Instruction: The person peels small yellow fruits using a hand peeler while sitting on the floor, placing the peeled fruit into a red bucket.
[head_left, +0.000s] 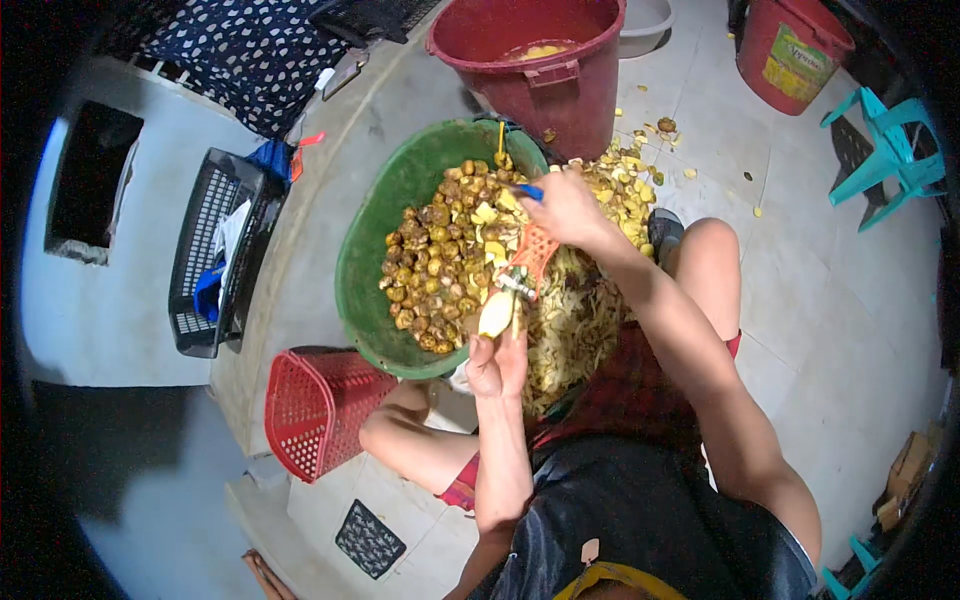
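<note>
Low in front of me, my left hand grips a pale, peeled, oblong piece of produce by its lower end. My right hand is above it, closed round the far end of an orange peeler. The peeler's metal blade lies at the top of the pale piece. A blue handle-like thing shows at my right fingers; what it belongs to is unclear. Both hands are over the edge of a green tub with many roundish brown-yellow pieces of produce.
Pale peelings heap beside the tub, with yellow pieces beyond. A big red tub stands behind. Left are a red perforated basket and a black basket. A red bucket and turquoise stool stand right.
</note>
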